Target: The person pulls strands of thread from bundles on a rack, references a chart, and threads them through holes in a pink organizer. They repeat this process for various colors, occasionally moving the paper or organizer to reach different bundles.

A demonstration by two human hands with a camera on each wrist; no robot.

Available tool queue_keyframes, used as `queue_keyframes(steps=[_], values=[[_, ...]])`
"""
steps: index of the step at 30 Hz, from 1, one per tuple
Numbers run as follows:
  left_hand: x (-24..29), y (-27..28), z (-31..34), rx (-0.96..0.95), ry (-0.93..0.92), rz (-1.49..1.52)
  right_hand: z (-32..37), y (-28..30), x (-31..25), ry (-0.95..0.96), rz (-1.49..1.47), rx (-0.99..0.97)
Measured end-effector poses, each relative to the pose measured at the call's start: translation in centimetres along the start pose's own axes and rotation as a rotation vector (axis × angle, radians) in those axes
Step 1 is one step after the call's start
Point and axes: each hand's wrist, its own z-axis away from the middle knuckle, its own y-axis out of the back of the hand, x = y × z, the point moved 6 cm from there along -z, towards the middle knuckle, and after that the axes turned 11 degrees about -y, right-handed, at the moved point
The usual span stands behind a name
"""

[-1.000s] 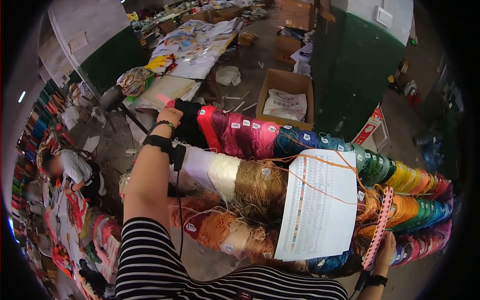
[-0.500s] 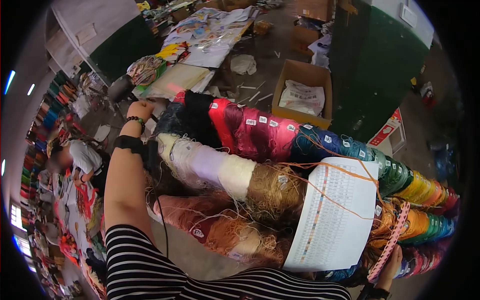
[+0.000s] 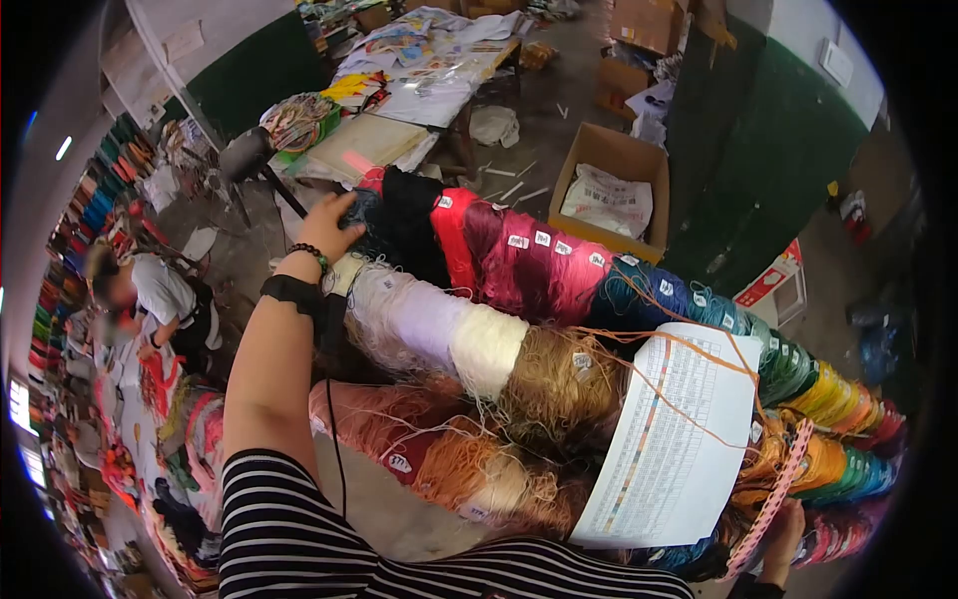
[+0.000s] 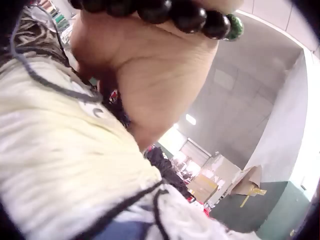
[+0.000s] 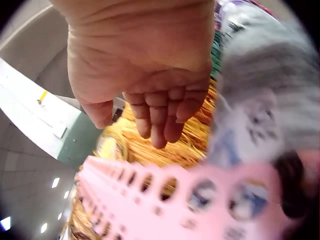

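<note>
Long rows of coloured yarn hanks with small white labels lie side by side in the head view. At their far-left end my left hand point(image 3: 329, 228) reaches to the dark blue yarn point(image 3: 371, 222), thumb and fingers apart, fingertips right at the strands. Cream yarn point(image 4: 65, 135) fills the near side of the left wrist view, where most of those fingers are hidden. My right hand point(image 5: 150, 75) hangs loosely curled over orange-yellow yarn point(image 5: 167, 150), nothing in its fingers. Close by stands a pink strip with round holes point(image 5: 165, 190). A printed chart sheet point(image 3: 669, 439) lies over the rows.
Orange strands point(image 3: 689, 349) trail across the sheet. Beyond the rows stand a cardboard box point(image 3: 654, 165) with a white bag inside and a paper-covered table point(image 3: 419, 105). A dark rounded object on a rod point(image 3: 244, 152) stands near my left hand. Another person point(image 3: 165, 295) bends over goods at left.
My left hand drew back left from the row ends, then came in again to the dark blue yarn with its fingers spread. My right hand stays beside the pink strip. The head view has shifted.
</note>
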Motion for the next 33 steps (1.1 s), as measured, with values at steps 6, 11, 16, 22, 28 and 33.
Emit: queue_keyframes(steps=[6, 11, 16, 22, 28, 33], values=[[1.4, 1.6, 3.1, -0.191, -0.083, 0.065, 1.1, -5.6, -21.6, 0.409, 0.550, 0.381], [1.1, 2.6, 7.3, 0.042, -0.101, 0.113, 4.9, -38.2, -31.9, 0.496, 0.658, -0.270], [1.2, 2.8, 8.1, 0.127, -0.065, 0.137, 5.1, -64.6, -26.0, 0.467, 0.678, -0.881], [0.6, 2.7, 8.7, 0.148, -0.113, 0.100, 2.4, -84.5, -14.8, 0.415, 0.663, -1.007], [0.2, 2.5, 8.8, 0.139, -0.043, 0.111, 1.4, -92.0, -12.6, 1.103, 0.960, -0.641], [0.1, 2.4, 8.8, 0.132, 0.014, 0.166, 1.0, -93.8, -12.9, 1.181, 1.143, -0.582]])
